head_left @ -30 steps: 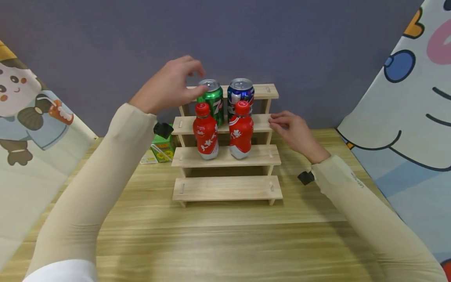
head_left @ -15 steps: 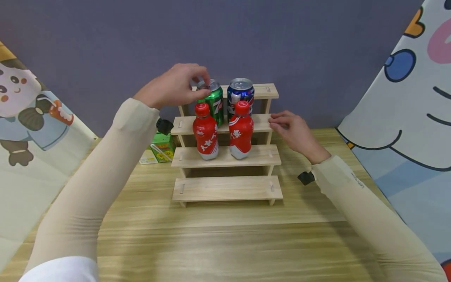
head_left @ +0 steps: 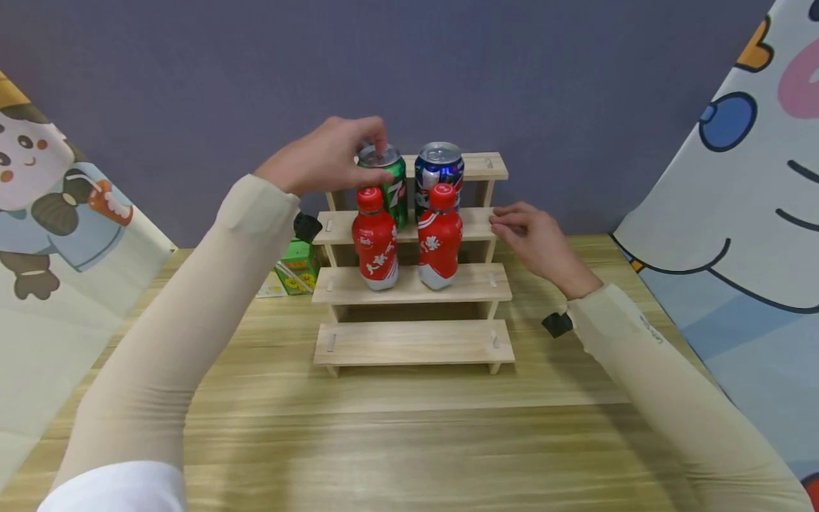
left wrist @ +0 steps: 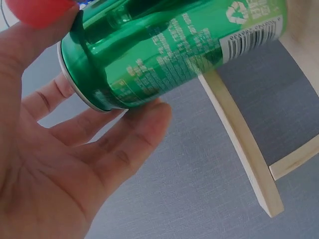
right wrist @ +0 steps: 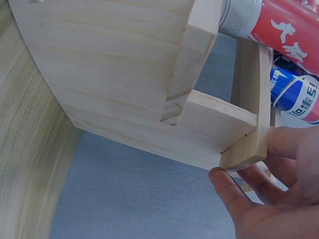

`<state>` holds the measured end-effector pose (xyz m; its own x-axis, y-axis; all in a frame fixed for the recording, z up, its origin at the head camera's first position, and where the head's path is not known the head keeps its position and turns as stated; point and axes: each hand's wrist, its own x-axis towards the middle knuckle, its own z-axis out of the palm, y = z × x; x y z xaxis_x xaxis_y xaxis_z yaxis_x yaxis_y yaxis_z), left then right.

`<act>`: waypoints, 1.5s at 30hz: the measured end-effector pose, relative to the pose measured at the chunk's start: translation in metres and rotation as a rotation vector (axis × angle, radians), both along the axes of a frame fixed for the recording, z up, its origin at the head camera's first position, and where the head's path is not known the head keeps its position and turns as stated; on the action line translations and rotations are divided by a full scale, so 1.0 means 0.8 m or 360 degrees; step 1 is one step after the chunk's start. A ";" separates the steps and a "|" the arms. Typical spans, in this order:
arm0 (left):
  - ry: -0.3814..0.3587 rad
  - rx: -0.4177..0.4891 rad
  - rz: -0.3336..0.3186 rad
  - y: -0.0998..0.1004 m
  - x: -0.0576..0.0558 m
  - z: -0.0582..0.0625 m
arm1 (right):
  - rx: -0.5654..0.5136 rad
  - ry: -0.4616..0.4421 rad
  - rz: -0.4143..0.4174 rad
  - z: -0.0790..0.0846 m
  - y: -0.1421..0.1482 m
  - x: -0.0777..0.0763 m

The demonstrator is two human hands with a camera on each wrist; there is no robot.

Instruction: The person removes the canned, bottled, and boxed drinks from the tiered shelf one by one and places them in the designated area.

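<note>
A four-tier stepped rack (head_left: 412, 343) of pale wood stands on the table. My left hand (head_left: 323, 158) grips a green 7UP can (head_left: 398, 195) near its top, thumb in front and fingers behind. In the left wrist view the same can (left wrist: 169, 59) lies between thumb and fingertips. Beside it on the second tier from the top stands a blue can (head_left: 425, 178). Two red-capped bottles (head_left: 375, 245) stand one tier lower, partly covering both cans. My right hand (head_left: 540, 245) pinches the right end of the cans' shelf; the right wrist view shows that shelf end (right wrist: 249, 152) between thumb and fingers.
A green drink carton (head_left: 297, 269) with a straw stands on the table (head_left: 409, 455) left of the rack. A grey-blue wall (head_left: 576, 107) rises behind. Printed cartoon sheets (head_left: 723, 206) flank both sides.
My left hand has moved right and slightly down onto the top of the green can, its fingers closing round it. The right hand keeps its hold on the shelf end.
</note>
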<state>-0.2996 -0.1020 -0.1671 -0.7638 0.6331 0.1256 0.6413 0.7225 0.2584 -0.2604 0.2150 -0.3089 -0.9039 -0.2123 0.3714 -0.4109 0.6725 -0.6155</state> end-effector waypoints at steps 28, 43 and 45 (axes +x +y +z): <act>-0.0092 0.0292 -0.0037 -0.037 -0.014 -0.017 | -0.0016 -0.0007 0.0004 0.000 -0.002 -0.002; 0.0011 0.0382 0.0011 -0.043 -0.010 -0.031 | -0.0014 0.0007 0.0006 -0.002 0.000 -0.002; 0.0027 0.0403 0.0044 -0.045 -0.005 -0.034 | -0.0012 0.0008 0.0007 -0.002 0.000 -0.002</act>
<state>-0.3035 -0.1383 -0.1945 -0.7768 0.5586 0.2907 0.6280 0.6533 0.4228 -0.2623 0.2147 -0.3104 -0.9010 -0.2136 0.3775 -0.4171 0.6658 -0.6187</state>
